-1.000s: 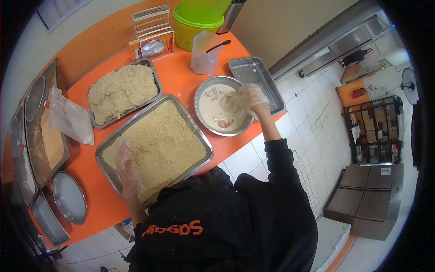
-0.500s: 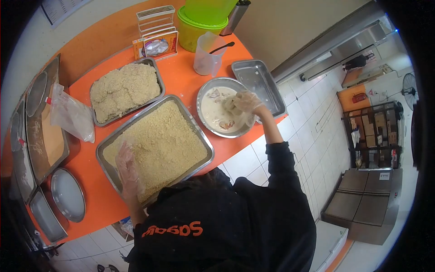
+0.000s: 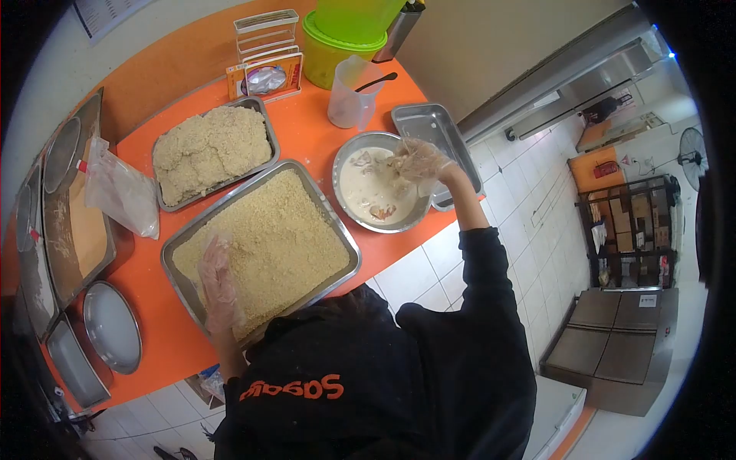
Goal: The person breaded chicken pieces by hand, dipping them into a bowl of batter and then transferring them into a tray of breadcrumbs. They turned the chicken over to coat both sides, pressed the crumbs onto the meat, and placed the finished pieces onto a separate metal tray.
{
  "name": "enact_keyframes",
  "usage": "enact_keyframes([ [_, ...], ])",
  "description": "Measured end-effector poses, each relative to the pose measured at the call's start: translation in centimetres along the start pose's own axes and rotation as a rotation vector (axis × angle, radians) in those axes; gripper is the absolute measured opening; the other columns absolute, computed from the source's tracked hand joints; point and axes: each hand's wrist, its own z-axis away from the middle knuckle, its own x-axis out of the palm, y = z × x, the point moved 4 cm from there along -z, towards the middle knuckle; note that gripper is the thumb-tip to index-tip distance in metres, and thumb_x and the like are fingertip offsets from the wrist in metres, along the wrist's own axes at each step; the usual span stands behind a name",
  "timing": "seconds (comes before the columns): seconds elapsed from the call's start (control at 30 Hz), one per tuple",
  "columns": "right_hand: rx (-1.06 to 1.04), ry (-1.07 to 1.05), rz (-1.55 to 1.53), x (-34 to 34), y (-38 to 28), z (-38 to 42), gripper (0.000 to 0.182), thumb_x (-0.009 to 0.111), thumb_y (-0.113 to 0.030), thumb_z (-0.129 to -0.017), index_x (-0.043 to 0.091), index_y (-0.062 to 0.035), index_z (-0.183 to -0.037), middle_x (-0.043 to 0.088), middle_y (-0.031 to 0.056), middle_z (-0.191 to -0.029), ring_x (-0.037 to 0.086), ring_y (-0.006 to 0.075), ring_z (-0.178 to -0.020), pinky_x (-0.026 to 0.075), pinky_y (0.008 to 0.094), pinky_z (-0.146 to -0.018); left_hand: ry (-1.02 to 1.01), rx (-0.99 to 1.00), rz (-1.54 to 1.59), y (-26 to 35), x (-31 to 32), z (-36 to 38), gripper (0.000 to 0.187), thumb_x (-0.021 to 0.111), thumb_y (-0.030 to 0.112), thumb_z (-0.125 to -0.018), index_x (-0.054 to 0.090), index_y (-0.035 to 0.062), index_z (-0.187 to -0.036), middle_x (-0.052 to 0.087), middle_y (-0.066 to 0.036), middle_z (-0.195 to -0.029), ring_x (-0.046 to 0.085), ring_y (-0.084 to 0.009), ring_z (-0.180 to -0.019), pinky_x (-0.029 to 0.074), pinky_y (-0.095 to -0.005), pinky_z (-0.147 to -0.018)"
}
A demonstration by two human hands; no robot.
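Note:
My right hand (image 3: 420,162), in a clear plastic glove, is over the right side of a round metal bowl (image 3: 340,201) of milky liquid. Its fingers are curled round a wet, batter-coated piece (image 3: 398,164). Other pieces (image 3: 381,211) lie partly sunk in the liquid. My gloved left hand (image 3: 218,282) rests at the left side of a large metal tray (image 3: 355,261) full of pale crumbs (image 3: 268,238), fingers extended and touching them, with nothing seen in it.
Behind the crumbs stands a tray of coated food (image 3: 211,149). A metal tray (image 3: 437,126), a plastic jug (image 3: 353,96) and green tubs (image 3: 333,54) are beyond the bowl. At left are a plastic bag (image 3: 119,195), flour bins (image 3: 84,238) and a round pan (image 3: 113,328).
My right hand has risen slightly from the liquid, with the wet piece in its fingers. My left hand has hardly moved.

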Motion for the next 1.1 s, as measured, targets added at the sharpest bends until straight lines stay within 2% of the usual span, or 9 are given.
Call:
enact_keyframes([
  [0.13, -0.153, 0.110, 0.332, -1.2, -2.5, 0.1, 0.033, 0.070, -0.032, -0.085, 0.068, -0.0079, -0.107, 0.070, 0.0134, -0.105, 0.065, 0.0308, -0.090, 0.053, 0.0406, -0.085, 0.016, -0.007, 0.199, -3.0, 0.1, 0.2, 0.050, 0.048, 0.035, -0.105, 0.047, -0.0010, -0.140, 0.044, -0.018, -0.148, 0.039, -0.0296, -0.139, 0.025, -0.0422, -0.118],
  [0.23, -0.010, 0.016, 0.346, -1.5, -2.6, -0.3, 0.029, 0.070, -0.031, -0.080, 0.071, -0.0081, -0.098, 0.071, 0.0138, -0.104, 0.064, 0.0343, -0.094, 0.052, 0.0421, -0.088, 0.031, -0.030, 0.095, -2.1, 0.3, 0.4, 0.046, 0.045, 0.033, -0.106, 0.053, 0.0003, -0.138, 0.045, -0.019, -0.149, 0.041, -0.0331, -0.137, 0.026, -0.0431, -0.117],
  [0.43, 0.010, 0.085, 0.328, -1.7, -4.0, -0.1, 0.025, 0.074, -0.031, -0.074, 0.076, -0.0132, -0.091, 0.073, 0.0122, -0.089, 0.067, 0.0322, -0.087, 0.055, 0.0394, -0.081, -0.011, 0.079, -0.237, -1.0, -0.2, 0.4, 0.046, 0.044, 0.032, -0.106, 0.055, 0.0006, -0.137, 0.046, -0.019, -0.148, 0.042, -0.0348, -0.136, 0.027, -0.0443, -0.116],
  [0.53, 0.011, -0.104, 0.498, -0.9, -3.3, -1.3, 0.032, 0.078, -0.031, -0.069, 0.076, -0.0101, -0.092, 0.073, 0.0133, -0.085, 0.068, 0.0283, -0.078, 0.055, 0.0375, -0.076, 0.004, 0.022, -0.149, 1.1, -0.5, 0.5, 0.047, 0.044, 0.033, -0.105, 0.054, -0.0011, -0.137, 0.047, -0.019, -0.147, 0.042, -0.0345, -0.136, 0.027, -0.0442, -0.116],
  [0.63, -0.001, -0.014, 0.198, -1.1, -2.5, -0.6, 0.033, 0.081, -0.027, -0.065, 0.076, -0.0086, -0.092, 0.074, 0.0130, -0.083, 0.068, 0.0233, -0.076, 0.054, 0.0360, -0.074, 0.007, -0.024, 0.031, -1.7, -0.1, 0.4, 0.054, 0.045, 0.039, -0.104, 0.052, -0.0036, -0.137, 0.047, -0.019, -0.147, 0.043, -0.0337, -0.136, 0.028, -0.0436, -0.115],
  [0.73, 0.138, -0.048, 0.003, -1.7, -3.6, 0.3, 0.031, 0.079, -0.026, -0.062, 0.074, -0.0087, -0.086, 0.073, 0.0169, -0.088, 0.069, 0.0323, -0.079, 0.055, 0.0416, -0.074, 0.031, -0.047, 0.106, -1.2, 0.5, 0.4, 0.062, 0.046, 0.046, -0.103, 0.050, -0.0053, -0.138, 0.046, -0.020, -0.147, 0.043, -0.0326, -0.135, 0.030, -0.0430, -0.114],
  [0.87, -0.036, 0.027, 0.166, -1.3, -3.2, -0.6, 0.034, 0.082, -0.028, -0.063, 0.072, -0.0088, -0.089, 0.071, 0.0173, -0.092, 0.068, 0.0335, -0.085, 0.053, 0.0428, -0.076, -0.003, -0.034, 0.092, -2.2, 0.5, -0.3, 0.068, 0.046, 0.051, -0.101, 0.048, -0.0044, -0.139, 0.046, -0.020, -0.148, 0.044, -0.0334, -0.135, 0.031, -0.0427, -0.114],
  [1.03, -0.206, 0.024, 0.462, -0.4, -3.3, -1.1, 0.012, 0.065, -0.007, -0.072, 0.070, -0.0086, -0.083, 0.070, 0.0116, -0.086, 0.065, 0.0339, -0.087, 0.052, 0.0407, -0.075, -0.073, 0.146, -0.148, -0.8, -0.1, -0.2, 0.046, 0.046, 0.032, -0.104, 0.051, 0.0000, -0.138, 0.043, -0.020, -0.150, 0.042, -0.0358, -0.136, 0.029, -0.0445, -0.115],
  [1.1, -0.174, -0.025, 0.580, 0.2, -2.7, -1.0, 0.011, 0.067, -0.011, -0.076, 0.072, -0.0098, -0.085, 0.070, 0.0117, -0.093, 0.064, 0.0340, -0.094, 0.052, 0.0407, -0.081, -0.027, 0.115, -0.158, 0.3, 0.1, 0.2, 0.040, 0.046, 0.025, -0.105, 0.052, 0.0011, -0.137, 0.043, -0.020, -0.151, 0.041, -0.0358, -0.137, 0.029, -0.0450, -0.116],
])
